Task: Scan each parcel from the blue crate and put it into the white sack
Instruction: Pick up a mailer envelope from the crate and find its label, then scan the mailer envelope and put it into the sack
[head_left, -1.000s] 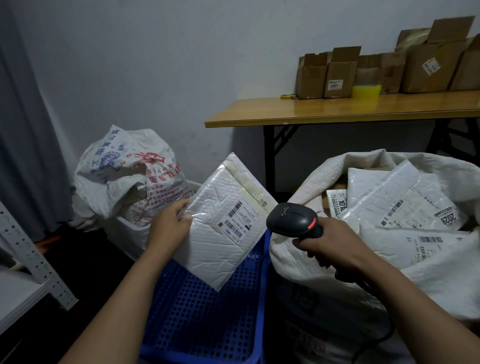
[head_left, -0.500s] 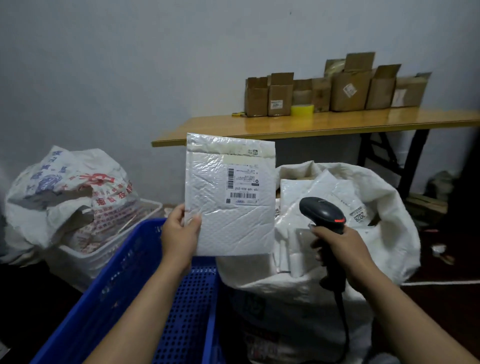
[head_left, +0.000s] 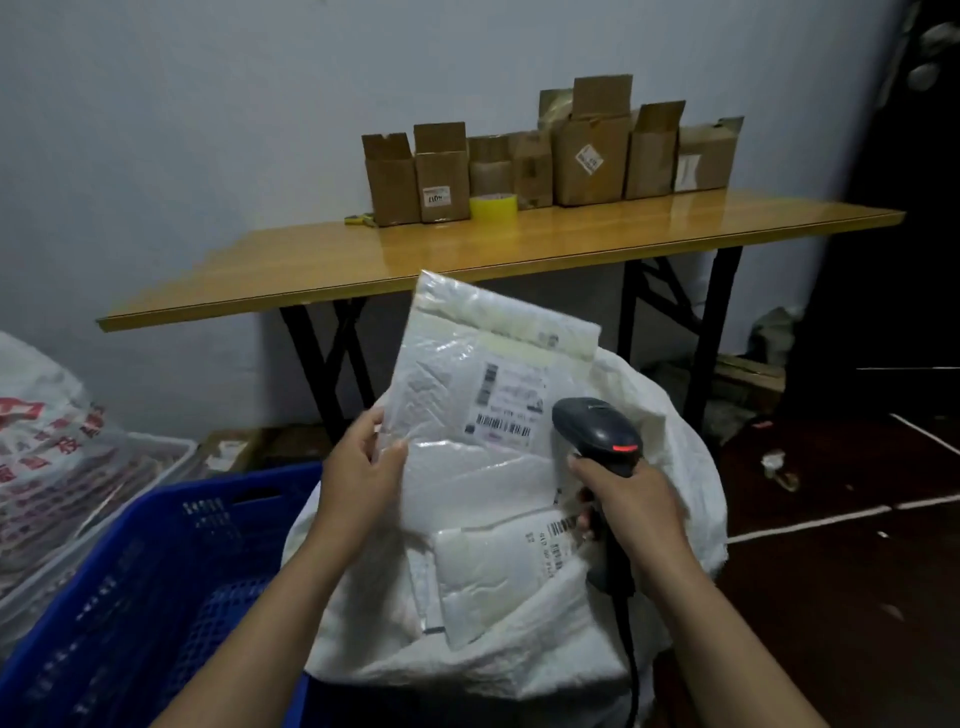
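With the left hand (head_left: 358, 467) pinching the parcel (head_left: 483, 415) over the white sack (head_left: 670, 447) and the right hand (head_left: 628, 499) wrapped around the scanner (head_left: 597, 431), square the barcode label (head_left: 506, 410) to the scanner's nose before dropping it in.

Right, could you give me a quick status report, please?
Left hand holds white bubble-mailer parcel above open white sack. Right hand grips black handheld scanner beside its label. Nothing in the way.
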